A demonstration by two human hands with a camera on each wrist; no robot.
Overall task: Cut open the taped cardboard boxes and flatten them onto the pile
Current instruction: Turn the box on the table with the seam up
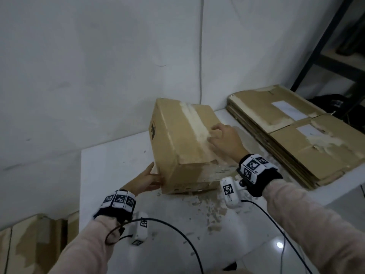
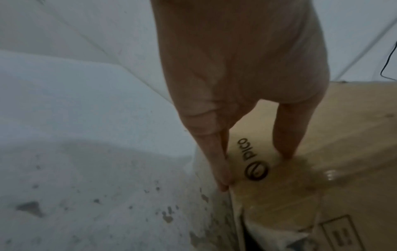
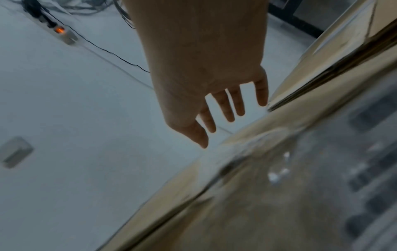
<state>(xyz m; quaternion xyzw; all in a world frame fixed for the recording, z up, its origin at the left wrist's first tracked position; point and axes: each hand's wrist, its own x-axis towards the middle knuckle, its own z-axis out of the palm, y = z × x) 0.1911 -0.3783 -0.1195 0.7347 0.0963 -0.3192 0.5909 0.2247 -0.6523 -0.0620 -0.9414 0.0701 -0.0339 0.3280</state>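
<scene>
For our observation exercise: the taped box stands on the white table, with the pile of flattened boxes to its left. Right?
Not quite. The head view shows the pile of flattened boxes to the right of the taped box, not left; both are on the white table.

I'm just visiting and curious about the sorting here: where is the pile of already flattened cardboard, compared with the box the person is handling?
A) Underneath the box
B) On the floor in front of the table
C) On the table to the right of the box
C: the pile of flattened cardboard lies on the white table right of the box.
</scene>
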